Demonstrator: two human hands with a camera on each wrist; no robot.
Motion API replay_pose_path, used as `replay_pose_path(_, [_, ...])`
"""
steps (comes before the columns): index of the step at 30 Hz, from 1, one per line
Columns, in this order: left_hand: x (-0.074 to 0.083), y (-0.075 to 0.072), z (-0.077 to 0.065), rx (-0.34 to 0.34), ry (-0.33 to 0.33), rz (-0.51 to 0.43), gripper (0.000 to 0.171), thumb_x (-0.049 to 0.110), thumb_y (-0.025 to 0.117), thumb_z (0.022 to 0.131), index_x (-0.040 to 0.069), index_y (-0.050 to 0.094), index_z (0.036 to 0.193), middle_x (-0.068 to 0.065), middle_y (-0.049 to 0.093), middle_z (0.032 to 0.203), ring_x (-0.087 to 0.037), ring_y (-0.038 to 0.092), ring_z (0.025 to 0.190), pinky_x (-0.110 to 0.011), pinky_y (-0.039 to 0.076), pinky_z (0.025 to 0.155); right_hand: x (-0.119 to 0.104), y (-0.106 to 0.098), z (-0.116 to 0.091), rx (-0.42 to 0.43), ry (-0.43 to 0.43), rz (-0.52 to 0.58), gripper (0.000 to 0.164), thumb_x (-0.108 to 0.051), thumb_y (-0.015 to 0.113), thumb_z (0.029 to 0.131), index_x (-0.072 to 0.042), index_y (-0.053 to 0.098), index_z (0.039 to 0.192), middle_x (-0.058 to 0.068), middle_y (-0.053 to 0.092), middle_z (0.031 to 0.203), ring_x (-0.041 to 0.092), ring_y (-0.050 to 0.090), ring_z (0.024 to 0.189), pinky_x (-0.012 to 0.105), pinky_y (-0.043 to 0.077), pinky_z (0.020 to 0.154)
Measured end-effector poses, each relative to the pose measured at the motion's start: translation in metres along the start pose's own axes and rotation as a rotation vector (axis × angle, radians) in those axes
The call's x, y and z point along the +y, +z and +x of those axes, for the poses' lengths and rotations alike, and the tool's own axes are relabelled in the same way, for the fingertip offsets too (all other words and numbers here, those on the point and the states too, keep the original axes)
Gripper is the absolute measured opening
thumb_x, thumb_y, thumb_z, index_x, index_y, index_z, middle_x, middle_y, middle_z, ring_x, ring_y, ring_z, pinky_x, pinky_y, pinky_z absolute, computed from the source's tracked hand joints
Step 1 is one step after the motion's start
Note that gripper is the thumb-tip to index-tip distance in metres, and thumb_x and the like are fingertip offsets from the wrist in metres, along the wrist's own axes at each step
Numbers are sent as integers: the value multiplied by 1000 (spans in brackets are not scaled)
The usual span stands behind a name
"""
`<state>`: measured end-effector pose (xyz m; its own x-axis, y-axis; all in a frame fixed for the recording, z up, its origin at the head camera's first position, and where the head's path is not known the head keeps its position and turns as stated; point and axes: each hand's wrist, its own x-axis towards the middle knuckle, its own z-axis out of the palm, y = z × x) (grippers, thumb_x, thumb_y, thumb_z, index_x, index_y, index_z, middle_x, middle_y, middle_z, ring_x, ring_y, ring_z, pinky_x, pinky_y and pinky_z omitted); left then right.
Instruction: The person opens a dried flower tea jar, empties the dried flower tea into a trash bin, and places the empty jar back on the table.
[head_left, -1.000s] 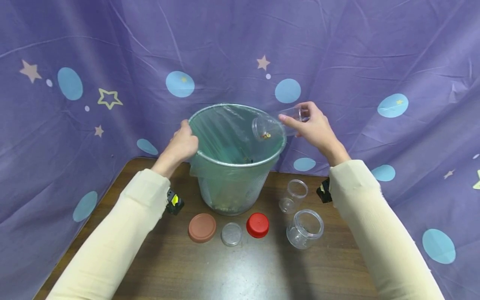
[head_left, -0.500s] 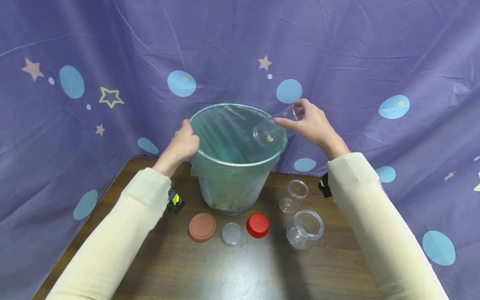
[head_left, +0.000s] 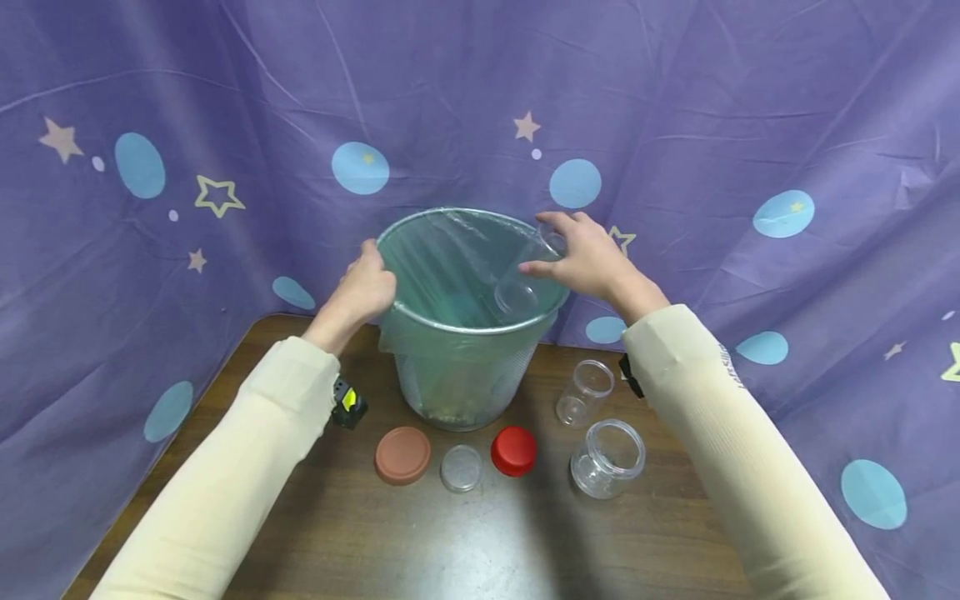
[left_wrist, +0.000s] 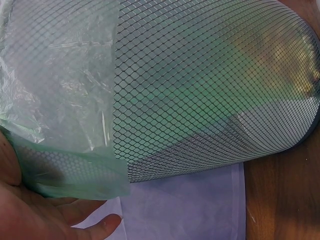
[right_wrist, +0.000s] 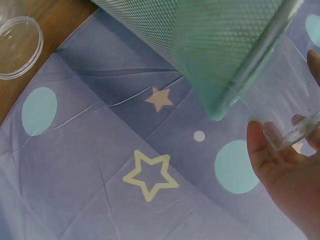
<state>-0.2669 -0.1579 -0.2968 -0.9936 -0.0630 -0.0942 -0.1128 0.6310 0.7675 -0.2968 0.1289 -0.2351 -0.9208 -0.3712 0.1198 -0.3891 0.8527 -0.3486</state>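
Note:
A mesh trash bin point(head_left: 468, 375) with a thin green liner bag point(left_wrist: 60, 85) folded over its rim stands on the table. My left hand point(head_left: 366, 287) grips the bin's rim and liner on the left side; its fingers point(left_wrist: 80, 215) show below the liner's fold in the left wrist view. On the opposite side, my right hand point(head_left: 592, 257) holds a clear plastic jar point(head_left: 516, 293) near its base. The jar is tilted, its mouth pointing down into the bin. Some small specks cling near the jar's base point(right_wrist: 300, 134) in the right wrist view.
Two clear jars stand right of the bin: a narrow jar point(head_left: 583, 396) and a wider jar point(head_left: 606, 462). In front lie a brownish-pink lid point(head_left: 402, 456), a silver lid point(head_left: 461, 468) and a red lid point(head_left: 513, 451). A purple patterned curtain point(head_left: 465, 100) hangs behind.
My right hand has moved left and lower over the bin, tipping the jar more steeply. The small yellowish bits seen in its mouth earlier no longer show. The left hand stays put.

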Motion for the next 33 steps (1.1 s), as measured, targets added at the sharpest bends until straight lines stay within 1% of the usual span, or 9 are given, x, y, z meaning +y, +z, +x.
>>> replay_pose_path(7, [0,0,-1,-4,-4,-1,78,7,30,93,5,-17,155,-23,2,165,-46,6,151,-59,6,123,-6,0,0,7,3,-30,82,-45,73,85,-21,35,154,21,37,153,42,35,142,59,31,115])
replay_pose_path(13, [1,-1,-1,-6,-4,0,78,7,30,93,5,-16,155,-24,2,165,-47,6,151,-59,6,123,-4,0,-1,5,-12,-80,83,-42,75,84,-19,36,153,23,42,146,41,44,134,58,37,111])
replay_pose_path(21, [1,-1,0,-3,0,9,77,6,30,93,4,-15,156,-25,4,164,-48,8,150,-60,7,122,-4,1,-2,25,-21,-94,81,-42,75,83,-16,39,151,23,44,144,43,45,133,58,38,110])
replay_pose_path(26, [0,-1,0,-7,2,-2,78,6,30,93,4,-15,156,-25,3,164,-48,7,150,-60,7,122,-2,0,-2,31,-13,-84,78,-41,76,83,-15,42,148,21,46,143,41,46,132,58,38,110])
replay_pose_path(29, [0,0,0,-10,-1,-5,78,6,30,93,5,-16,156,-24,1,164,-47,6,151,-59,6,123,0,-1,-3,23,-13,-76,75,-42,77,82,-14,44,144,20,48,141,40,47,131,58,38,110])
replay_pose_path(33, [0,0,1,-10,-1,3,77,7,29,93,5,-16,156,-23,1,165,-46,5,151,-59,6,123,5,-5,-4,-5,-17,-58,74,-40,81,78,-9,44,135,17,52,133,37,51,122,55,40,106])
